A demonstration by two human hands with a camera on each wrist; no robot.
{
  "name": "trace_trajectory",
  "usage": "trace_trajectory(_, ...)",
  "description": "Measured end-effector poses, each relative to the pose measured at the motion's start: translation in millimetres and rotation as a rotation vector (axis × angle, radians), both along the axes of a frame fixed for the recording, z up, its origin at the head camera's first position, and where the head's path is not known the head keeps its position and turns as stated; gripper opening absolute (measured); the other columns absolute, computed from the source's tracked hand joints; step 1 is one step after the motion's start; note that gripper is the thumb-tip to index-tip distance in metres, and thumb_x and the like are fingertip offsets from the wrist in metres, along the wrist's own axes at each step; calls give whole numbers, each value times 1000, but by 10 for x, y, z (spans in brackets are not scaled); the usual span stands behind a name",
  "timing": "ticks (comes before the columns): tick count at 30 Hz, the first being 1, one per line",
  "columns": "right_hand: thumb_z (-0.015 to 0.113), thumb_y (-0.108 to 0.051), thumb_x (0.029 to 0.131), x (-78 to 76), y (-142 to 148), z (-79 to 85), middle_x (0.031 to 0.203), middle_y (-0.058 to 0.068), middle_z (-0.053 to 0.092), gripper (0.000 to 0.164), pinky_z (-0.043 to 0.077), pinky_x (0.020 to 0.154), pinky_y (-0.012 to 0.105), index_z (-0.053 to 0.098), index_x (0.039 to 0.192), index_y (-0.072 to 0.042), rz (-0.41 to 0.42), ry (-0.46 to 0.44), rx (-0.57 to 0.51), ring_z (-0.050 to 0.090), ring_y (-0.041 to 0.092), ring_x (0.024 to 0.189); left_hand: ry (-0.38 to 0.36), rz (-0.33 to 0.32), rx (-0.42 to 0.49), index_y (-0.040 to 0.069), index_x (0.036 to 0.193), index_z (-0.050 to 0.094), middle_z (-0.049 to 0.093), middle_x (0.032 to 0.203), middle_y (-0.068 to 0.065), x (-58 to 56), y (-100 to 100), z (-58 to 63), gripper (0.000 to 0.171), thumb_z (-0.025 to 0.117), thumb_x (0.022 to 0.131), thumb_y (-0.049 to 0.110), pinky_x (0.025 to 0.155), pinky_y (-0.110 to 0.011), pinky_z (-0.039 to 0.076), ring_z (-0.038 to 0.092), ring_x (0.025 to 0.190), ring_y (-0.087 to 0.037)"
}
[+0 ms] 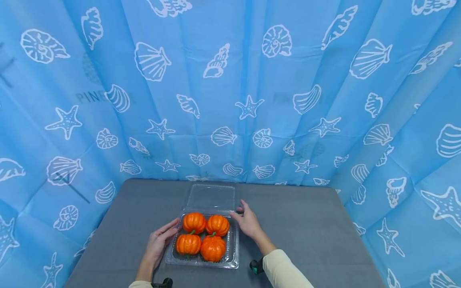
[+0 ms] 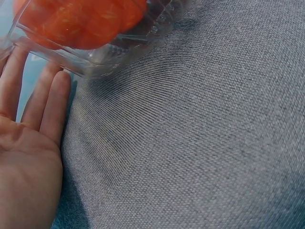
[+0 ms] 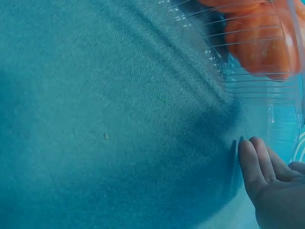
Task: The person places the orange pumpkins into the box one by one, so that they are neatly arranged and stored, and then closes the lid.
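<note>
A clear plastic clamshell container [image 1: 233, 262] lies on the grey table with its lid [image 1: 211, 197] folded back toward the curtain. Several small orange pumpkins [image 1: 213, 249] sit inside the base. At the container's left side, my left hand [image 1: 158, 241] has its fingers extended; in the left wrist view the fingertips [image 2: 58, 81] touch the plastic rim. My right hand [image 1: 249, 222] is by the upper right corner, near the hinge, with its fingers [image 3: 251, 160] fairly straight beside the plastic. Whether the right fingertips touch it, I cannot tell.
The grey cloth-covered table [image 1: 299, 224] extends to both sides of the container. A blue curtain [image 1: 248, 132] with white shell and starfish prints hangs behind it and along the sides. Dark straps with camera mounts [image 1: 256, 265] sit at the wrists.
</note>
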State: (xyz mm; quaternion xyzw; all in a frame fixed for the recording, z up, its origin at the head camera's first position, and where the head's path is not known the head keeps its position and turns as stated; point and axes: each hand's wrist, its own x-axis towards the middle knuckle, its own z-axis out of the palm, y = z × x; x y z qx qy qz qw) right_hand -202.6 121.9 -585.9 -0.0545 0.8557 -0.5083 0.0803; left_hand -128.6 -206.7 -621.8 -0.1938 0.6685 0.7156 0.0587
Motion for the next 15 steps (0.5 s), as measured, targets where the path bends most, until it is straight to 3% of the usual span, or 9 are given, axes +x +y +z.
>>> trace_trajectory(10,67,-22,99,-22,-19,-2,140,27,58,73,59,91,47,32,155,8,-13,11,-25,68,36,113,1,-1,-5,12,143,61,67,138,9,1,4,12,61,77,89,34,87,-15,55,66,104,11)
trace_trajectory(15,71,-13,95,-41,-44,16,139,29,55,73,60,79,37,32,155,5,-32,32,-93,70,34,105,0,-6,-10,12,143,61,64,142,5,0,6,18,60,77,89,33,87,-14,54,65,105,12)
